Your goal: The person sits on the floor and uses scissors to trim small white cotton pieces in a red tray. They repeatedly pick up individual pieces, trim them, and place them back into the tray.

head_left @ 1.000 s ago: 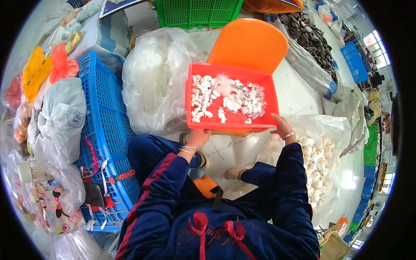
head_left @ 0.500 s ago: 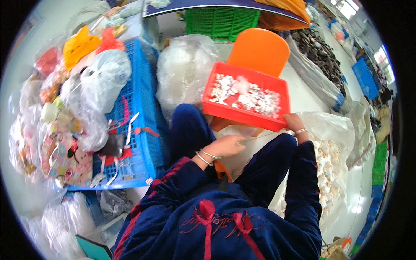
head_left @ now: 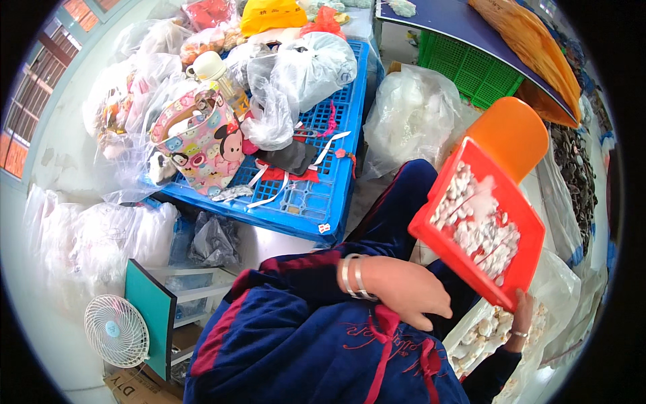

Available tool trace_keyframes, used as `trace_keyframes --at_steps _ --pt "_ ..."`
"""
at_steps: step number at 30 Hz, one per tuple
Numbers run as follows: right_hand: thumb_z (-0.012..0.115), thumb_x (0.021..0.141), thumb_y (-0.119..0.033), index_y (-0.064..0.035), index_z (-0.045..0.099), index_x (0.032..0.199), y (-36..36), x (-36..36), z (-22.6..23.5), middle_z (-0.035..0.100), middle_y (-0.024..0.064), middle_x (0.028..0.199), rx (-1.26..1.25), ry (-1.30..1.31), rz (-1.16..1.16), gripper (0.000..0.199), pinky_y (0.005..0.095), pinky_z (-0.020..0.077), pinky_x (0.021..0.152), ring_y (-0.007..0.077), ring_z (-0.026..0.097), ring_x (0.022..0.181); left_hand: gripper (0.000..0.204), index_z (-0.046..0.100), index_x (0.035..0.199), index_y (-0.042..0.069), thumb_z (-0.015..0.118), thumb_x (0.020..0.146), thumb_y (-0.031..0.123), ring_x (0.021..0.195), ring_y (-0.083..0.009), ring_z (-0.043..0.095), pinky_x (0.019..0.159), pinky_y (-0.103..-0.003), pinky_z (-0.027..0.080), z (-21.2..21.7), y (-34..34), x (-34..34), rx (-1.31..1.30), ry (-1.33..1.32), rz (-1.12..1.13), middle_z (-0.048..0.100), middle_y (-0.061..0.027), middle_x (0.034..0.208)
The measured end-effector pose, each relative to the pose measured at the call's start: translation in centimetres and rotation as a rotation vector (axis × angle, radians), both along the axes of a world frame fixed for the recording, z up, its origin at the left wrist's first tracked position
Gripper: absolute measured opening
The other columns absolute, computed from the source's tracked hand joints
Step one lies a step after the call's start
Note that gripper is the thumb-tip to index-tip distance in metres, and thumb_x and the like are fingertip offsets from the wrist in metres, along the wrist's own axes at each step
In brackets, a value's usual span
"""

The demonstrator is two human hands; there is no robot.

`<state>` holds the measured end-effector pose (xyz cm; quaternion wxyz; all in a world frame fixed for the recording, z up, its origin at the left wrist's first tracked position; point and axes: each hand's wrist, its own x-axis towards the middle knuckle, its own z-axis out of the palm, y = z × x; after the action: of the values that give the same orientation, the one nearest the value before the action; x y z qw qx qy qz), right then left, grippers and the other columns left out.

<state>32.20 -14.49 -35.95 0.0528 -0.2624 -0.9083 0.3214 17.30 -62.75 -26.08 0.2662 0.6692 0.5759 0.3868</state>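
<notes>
A red tray point(head_left: 479, 225) of small white pieces point(head_left: 481, 222) was held tilted at the right, gripped at its near corner by the right hand point(head_left: 521, 322). The left hand point(head_left: 410, 291), loosely open and empty, was kept just beside it. A blue crate point(head_left: 316, 195) lay to the far left.

The tray point(head_left: 521, 232) is bright red and filled with off-white pieces point(head_left: 479, 225); the chair point(head_left: 511, 131) behind it is orange. The sleeve point(head_left: 296, 276) is navy with a red stripe, and silver bangles point(head_left: 353, 276) ring the wrist. The crate point(head_left: 316, 195) is blue, the basket point(head_left: 471, 67) green, the bag point(head_left: 202, 145) pink with cartoon prints, the fan point(head_left: 116, 330) white.
</notes>
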Motion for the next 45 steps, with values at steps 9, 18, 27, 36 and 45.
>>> trace_keyframes --at_steps 9,18,27,36,45 --pt "0.06 0.102 -0.029 0.0063 0.069 0.112 -9.7 3.5 -1.6 0.073 0.0061 0.09 -0.311 -0.106 0.143 0.038 0.0351 0.0493 0.073 0.0129 0.061 0.082 0.035 0.066 0.122 0.001 0.062 0.1 0.027 0.094 -0.0357 0.068 0.079 -0.041 0.053 1.6 -12.1 -3.3 -0.556 -0.045 0.272 0.069 -0.0166 0.103" --pt "0.061 0.102 -0.039 0.0058 0.069 0.108 -9.9 2.9 1.5 0.071 0.0142 0.086 -0.213 -0.208 0.154 0.046 0.0351 0.0522 0.077 0.0197 0.066 0.082 0.027 0.071 0.114 0.0 0.066 0.094 0.018 0.083 -0.031 0.069 0.071 -0.038 0.053 1.0 -8.8 -5.2 -0.445 0.107 0.469 0.07 -0.0129 0.093" --pt "0.072 0.095 -0.019 0.0024 0.07 0.11 -12.8 0.2 3.8 0.071 0.0077 0.085 -0.031 0.221 -0.085 0.026 0.0329 0.0532 0.071 0.0173 0.067 0.082 0.02 0.071 0.093 0.003 0.062 0.092 0.021 0.08 -0.0372 0.067 0.07 -0.046 0.053 -2.1 -3.8 -8.2 -0.457 0.298 0.419 0.068 -0.0165 0.083" --pt "0.07 0.09 -0.027 -0.0018 0.074 0.085 -20.1 -6.0 1.5 0.069 0.0186 0.076 -0.026 -0.086 0.392 0.026 0.0439 0.0535 0.066 0.0373 0.068 0.072 0.022 0.071 0.078 0.003 0.058 0.089 0.017 0.075 -0.0402 0.067 0.067 -0.049 0.054 -7.6 2.6 -9.7 -0.488 0.575 0.539 0.068 -0.0196 0.077" --pt "0.065 0.089 -0.033 -0.0037 0.075 0.084 -21.6 -8.0 -1.4 0.071 0.0205 0.079 0.097 -0.235 0.383 0.032 0.0506 0.0543 0.07 0.04 0.069 0.077 0.024 0.074 0.08 0.003 0.061 0.086 0.022 0.08 -0.0402 0.071 0.072 -0.051 0.057 -9.2 3.6 -10.1 -0.555 0.485 0.526 0.071 -0.0208 0.08"
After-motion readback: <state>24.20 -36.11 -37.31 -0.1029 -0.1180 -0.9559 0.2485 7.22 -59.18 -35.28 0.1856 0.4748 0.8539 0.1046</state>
